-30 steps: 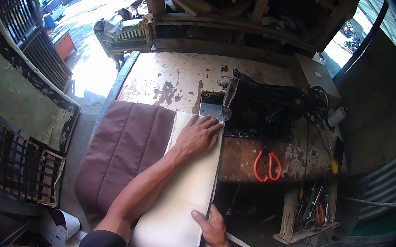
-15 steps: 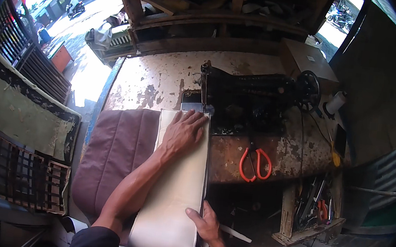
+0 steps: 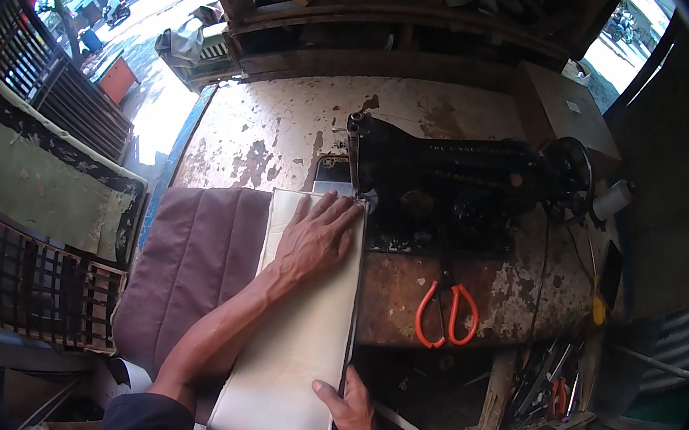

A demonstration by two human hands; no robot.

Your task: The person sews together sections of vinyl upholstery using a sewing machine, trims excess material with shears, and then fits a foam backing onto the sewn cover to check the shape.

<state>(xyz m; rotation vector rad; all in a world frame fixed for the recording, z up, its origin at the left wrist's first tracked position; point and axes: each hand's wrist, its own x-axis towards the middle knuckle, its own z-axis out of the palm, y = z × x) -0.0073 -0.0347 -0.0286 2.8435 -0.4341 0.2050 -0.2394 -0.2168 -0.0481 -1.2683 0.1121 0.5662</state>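
Observation:
A long cream padded panel [image 3: 289,362] runs from my lap up to the needle end of a black sewing machine [image 3: 451,172]. My left hand [image 3: 321,234] lies flat on its far end, fingers stretched out just short of the presser foot. Lower down, my right hand [image 3: 352,407] pinches the panel's right edge, thumb on top and the other fingers partly hidden beneath. A maroon stitched cover [image 3: 195,262] spreads out to the left, next to the cream panel. It cannot be seen whether the two are joined.
Orange-handled scissors [image 3: 475,316] lie on the worn table [image 3: 246,110] right of the panel. Behind the machine's handwheel stand a cardboard box [image 3: 573,114] and a white thread spool [image 3: 614,199]. A wooden tool rack [image 3: 498,394] hangs at the lower right.
The view has shifted slightly, so the machine and scissors appear larger and farther right. Both hands keep nearly the same places on the panel.

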